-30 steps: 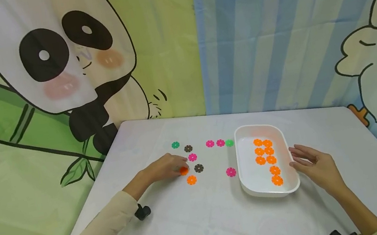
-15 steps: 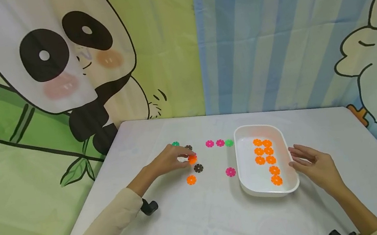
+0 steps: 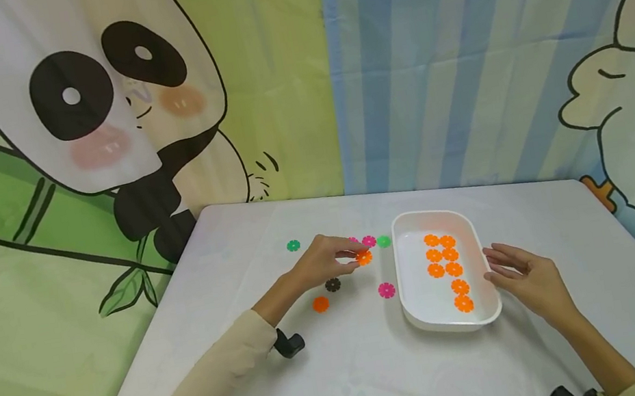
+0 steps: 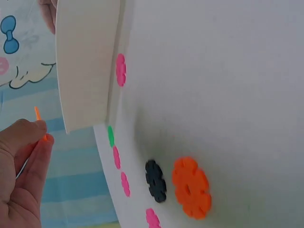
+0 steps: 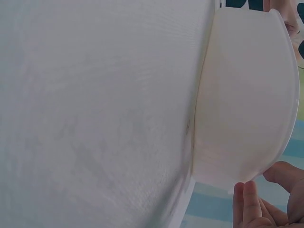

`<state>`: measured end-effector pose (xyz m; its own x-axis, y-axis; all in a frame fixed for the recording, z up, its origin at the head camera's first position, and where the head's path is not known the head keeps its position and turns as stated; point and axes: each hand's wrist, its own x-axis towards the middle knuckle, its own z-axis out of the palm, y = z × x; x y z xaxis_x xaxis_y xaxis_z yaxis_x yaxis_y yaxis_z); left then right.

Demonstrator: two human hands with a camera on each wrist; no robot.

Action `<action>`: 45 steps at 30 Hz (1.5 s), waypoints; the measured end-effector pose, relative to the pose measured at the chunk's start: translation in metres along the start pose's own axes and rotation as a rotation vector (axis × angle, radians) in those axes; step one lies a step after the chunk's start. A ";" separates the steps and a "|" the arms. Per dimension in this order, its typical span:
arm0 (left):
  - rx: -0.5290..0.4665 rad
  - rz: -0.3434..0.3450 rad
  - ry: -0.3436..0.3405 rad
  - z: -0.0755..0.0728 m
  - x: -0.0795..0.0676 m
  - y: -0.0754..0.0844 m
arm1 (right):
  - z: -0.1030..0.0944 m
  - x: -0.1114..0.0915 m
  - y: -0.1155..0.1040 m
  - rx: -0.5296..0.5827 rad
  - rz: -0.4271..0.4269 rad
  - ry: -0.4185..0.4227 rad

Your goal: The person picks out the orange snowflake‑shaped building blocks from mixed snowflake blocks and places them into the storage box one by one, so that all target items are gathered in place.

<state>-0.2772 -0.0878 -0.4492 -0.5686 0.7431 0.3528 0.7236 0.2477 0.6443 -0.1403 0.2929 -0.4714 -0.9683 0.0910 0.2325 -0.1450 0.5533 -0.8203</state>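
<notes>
My left hand (image 3: pixel 327 260) pinches an orange flower-shaped disc (image 3: pixel 364 258) between thumb and fingertips, to the left of the white tray (image 3: pixel 407 301). In the left wrist view this pinched disc (image 4: pixel 38 114) shows edge-on. My right hand (image 3: pixel 533 281) touches the tray's right side with thumb and fairly straight fingers (image 5: pixel 251 202). Several orange discs (image 3: pixel 456 269) lie inside the tray in two columns. Below my left hand on the table are a dark disc (image 3: pixel 333 285) and another orange disc (image 3: pixel 320 304). A pink disc (image 4: pixel 152 218) nearby is hidden by my hand in the head view.
Near the tray's left wall lie a light green disc (image 3: pixel 383 241), a pink disc (image 3: pixel 369 241) and a lower pink disc (image 3: pixel 386 291). A teal disc (image 3: pixel 293 246) lies farther left. The white table (image 3: pixel 345 373) meets a cartoon-printed curtain (image 3: pixel 274 80) behind.
My left hand has picked up the orange disc and carried it rightward toward the tray, passing over the pink and dark discs. My right hand has stayed at the tray's side.
</notes>
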 end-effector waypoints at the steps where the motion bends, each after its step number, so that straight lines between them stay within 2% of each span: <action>1: -0.012 -0.006 0.000 0.004 0.003 0.002 | 0.000 0.000 0.000 -0.001 -0.002 0.001; 8: -0.044 -0.016 0.003 0.034 0.026 0.013 | -0.001 0.001 0.000 -0.001 0.010 -0.002; 16: 0.001 -0.091 -0.040 0.061 0.052 0.030 | 0.000 0.000 0.002 -0.009 0.017 0.008; 21: -0.010 -0.048 -0.081 0.079 0.066 0.035 | -0.001 0.000 0.000 -0.026 0.032 0.007; 31: 0.189 0.073 -0.284 0.100 0.085 0.037 | 0.001 0.002 -0.001 -0.014 0.055 -0.011; 40: 0.367 0.061 -0.412 0.120 0.095 0.043 | 0.001 0.002 0.001 0.037 0.050 -0.025; 45: 0.437 0.047 -0.447 0.125 0.098 0.047 | 0.000 0.001 0.000 0.038 0.048 -0.020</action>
<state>-0.2499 0.0740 -0.4691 -0.3819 0.9242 -0.0049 0.8907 0.3694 0.2649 -0.1416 0.2936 -0.4711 -0.9782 0.0998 0.1821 -0.1054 0.5172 -0.8494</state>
